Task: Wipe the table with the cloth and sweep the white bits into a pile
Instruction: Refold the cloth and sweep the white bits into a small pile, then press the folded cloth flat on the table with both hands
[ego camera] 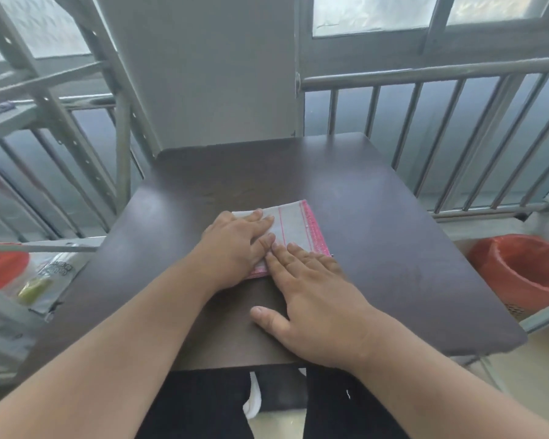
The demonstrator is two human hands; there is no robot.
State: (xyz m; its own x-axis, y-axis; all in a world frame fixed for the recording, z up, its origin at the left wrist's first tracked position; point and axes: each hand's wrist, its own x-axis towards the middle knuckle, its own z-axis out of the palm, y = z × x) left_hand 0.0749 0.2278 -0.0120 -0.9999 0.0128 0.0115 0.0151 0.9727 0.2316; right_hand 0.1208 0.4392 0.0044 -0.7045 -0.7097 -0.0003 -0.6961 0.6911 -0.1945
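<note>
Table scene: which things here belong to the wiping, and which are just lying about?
Job: cloth, table, left hand, right hand, both flat on the cloth.
Lying about: red bin, plastic packet, railing.

Your dark brown table (377, 217) is carrying a folded cloth (293, 228), lying flat near its middle.

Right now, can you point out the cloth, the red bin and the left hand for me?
cloth (290, 228), head view, bare grey middle between the pink stripes.
red bin (520, 267), head view, its outer wall.
left hand (235, 245), head view, back of the hand.
</note>
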